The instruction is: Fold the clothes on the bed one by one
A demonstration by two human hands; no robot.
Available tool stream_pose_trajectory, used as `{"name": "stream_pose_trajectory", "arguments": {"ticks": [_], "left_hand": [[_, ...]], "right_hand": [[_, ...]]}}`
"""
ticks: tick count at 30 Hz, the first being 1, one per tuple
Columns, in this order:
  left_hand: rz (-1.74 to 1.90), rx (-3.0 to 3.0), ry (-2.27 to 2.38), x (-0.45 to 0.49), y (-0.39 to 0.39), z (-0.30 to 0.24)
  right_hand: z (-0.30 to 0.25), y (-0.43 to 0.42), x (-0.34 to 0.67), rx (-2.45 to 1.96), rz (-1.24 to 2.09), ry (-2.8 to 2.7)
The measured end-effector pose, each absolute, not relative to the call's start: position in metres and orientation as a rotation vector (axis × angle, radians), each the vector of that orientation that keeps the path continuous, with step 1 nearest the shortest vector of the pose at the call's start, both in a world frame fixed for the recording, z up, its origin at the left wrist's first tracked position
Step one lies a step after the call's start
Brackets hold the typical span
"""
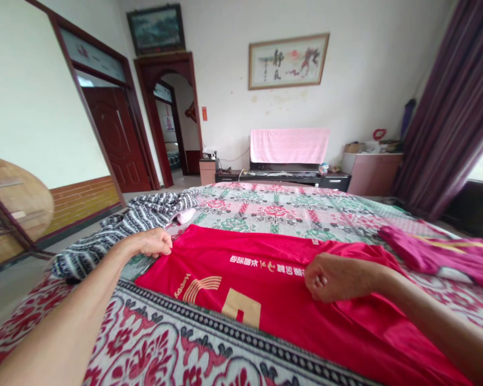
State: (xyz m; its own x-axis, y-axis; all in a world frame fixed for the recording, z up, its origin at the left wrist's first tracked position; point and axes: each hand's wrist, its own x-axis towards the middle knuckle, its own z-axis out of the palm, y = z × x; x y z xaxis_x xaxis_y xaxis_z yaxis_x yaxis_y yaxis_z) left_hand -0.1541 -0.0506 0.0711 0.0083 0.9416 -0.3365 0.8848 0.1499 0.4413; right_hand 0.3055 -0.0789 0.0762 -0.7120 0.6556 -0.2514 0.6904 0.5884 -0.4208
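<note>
A red T-shirt (273,268) with gold and white print lies spread on the patterned bed cover (132,343). My left hand (156,243) is closed on the shirt's edge at its left end and draws the cloth into creases. Over the right part of the shirt, my right hand (326,277) is curled with its fingers closed on the fabric. Folds run out from beneath that hand toward the right. What its fingertips pinch is partly hidden by the hand itself.
A black-and-white striped garment (116,230) lies left of the shirt, and a magenta garment (443,254) lies at the right. Beyond the bed stand a low black cabinet (334,181) and a screen under a pink cloth (290,145). A round folded tabletop (16,198) leans at the left.
</note>
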Motion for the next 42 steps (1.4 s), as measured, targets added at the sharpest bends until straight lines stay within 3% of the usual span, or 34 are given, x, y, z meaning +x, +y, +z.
{"name": "stream_pose_trajectory", "arguments": {"ticks": [4,9,12,15,24,33,42], "left_hand": [[0.148,1.732,1.905,-0.156,-0.046,0.070],[0.331,1.728,2.210,-0.147,-0.040,0.077],[0.420,1.860,2.133,-0.137,-0.039,0.078],[0.364,2.049,1.949,-0.131,-0.038,0.075],[0.192,2.344,2.006,-0.130,-0.035,0.058],[0.581,2.395,2.130,-0.132,-0.022,0.052],[0.614,2.333,2.097,-0.128,-0.019,0.052]], "right_hand": [[0.082,-0.074,0.310,1.209,-0.823,2.691],[0.076,-0.066,0.306,1.330,-0.668,2.936],[0.068,-0.061,0.297,1.357,-0.583,3.098],[0.065,-0.055,0.279,1.279,-0.528,3.144],[0.062,-0.056,0.158,1.038,-0.369,3.257],[0.048,-0.031,0.123,1.535,0.030,3.018],[0.051,-0.024,0.063,1.517,-0.035,3.118]]}}
